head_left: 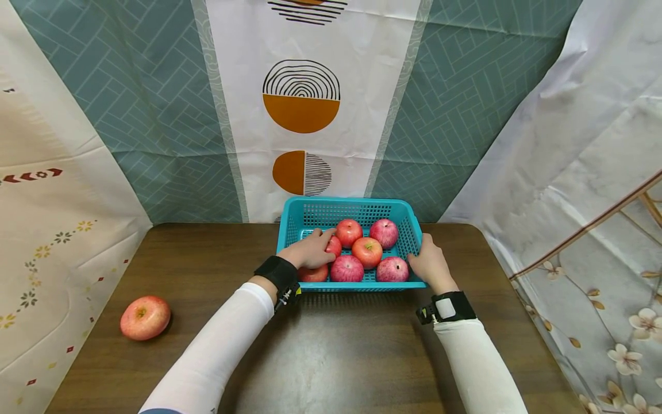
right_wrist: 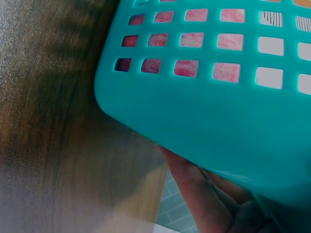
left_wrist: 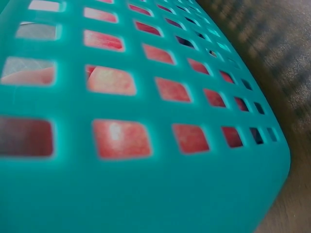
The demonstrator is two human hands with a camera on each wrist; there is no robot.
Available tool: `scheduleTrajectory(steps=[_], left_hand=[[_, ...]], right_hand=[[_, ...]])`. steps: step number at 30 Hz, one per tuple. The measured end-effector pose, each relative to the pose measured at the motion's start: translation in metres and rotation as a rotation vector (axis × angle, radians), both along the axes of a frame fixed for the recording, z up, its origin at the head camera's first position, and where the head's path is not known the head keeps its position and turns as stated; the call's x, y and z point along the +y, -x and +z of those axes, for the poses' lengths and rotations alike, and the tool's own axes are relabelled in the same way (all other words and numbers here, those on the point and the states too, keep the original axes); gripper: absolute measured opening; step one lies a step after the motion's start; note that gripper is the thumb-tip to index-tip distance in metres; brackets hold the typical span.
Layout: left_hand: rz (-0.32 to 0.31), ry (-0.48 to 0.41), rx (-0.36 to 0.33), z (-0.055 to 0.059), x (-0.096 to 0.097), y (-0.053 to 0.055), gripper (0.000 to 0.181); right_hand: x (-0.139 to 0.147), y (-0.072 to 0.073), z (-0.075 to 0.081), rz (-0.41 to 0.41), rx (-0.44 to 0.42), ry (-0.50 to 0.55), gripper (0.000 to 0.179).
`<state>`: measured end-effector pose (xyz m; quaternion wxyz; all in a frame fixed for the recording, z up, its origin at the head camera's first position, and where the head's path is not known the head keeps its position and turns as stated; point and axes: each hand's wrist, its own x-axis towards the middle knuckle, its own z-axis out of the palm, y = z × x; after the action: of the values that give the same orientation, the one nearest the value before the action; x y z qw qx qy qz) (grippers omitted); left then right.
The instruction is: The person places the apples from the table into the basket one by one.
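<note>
A turquoise plastic basket (head_left: pixel 351 285) with several red apples stands toward the back of the wooden table. My left hand (head_left: pixel 307 251) reaches over its left side, thumb and fingers around a red apple (head_left: pixel 334 246) that they partly cover. Another apple (head_left: pixel 314 273) lies below that hand. On the right, my right hand (head_left: pixel 430 263) grips the basket's right side near the front corner. From the right wrist view, fingers (right_wrist: pixel 194 191) show at the basket's edge. Only the basket wall (left_wrist: pixel 146 189) and apples behind its holes fill most of the left wrist view.
One apple (head_left: pixel 145 318) lies alone on the left of the brown table (head_left: pixel 331 356). Patterned cloth (head_left: pixel 310 167) hangs right behind the table's back edge, and more cloth lines both sides. Each wrist wears a black strap.
</note>
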<state>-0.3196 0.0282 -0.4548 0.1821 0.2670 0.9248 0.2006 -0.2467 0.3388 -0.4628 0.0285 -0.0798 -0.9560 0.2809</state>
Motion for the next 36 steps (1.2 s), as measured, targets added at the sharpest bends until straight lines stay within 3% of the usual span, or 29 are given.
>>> scheduleTrajectory(steps=[12, 20, 29, 36], left_hand=[[-0.003, 0.003, 0.016, 0.001, -0.002, -0.001, 0.075], [-0.021, -0.069, 0.024, 0.002, -0.005, 0.001, 0.076], [-0.054, -0.239, 0.073, 0.019, -0.026, -0.006, 0.077], [-0.073, -0.306, 0.113, 0.037, -0.047, -0.016, 0.079]], right_hand=[[-0.001, 0.001, 0.001, 0.002, -0.026, 0.005, 0.061], [0.001, 0.001, 0.001, 0.003, -0.010, 0.001, 0.061], [0.000, 0.001, 0.000, -0.003, -0.013, -0.009, 0.061], [-0.001, 0.000, 0.001, -0.004, -0.018, 0.000, 0.062]])
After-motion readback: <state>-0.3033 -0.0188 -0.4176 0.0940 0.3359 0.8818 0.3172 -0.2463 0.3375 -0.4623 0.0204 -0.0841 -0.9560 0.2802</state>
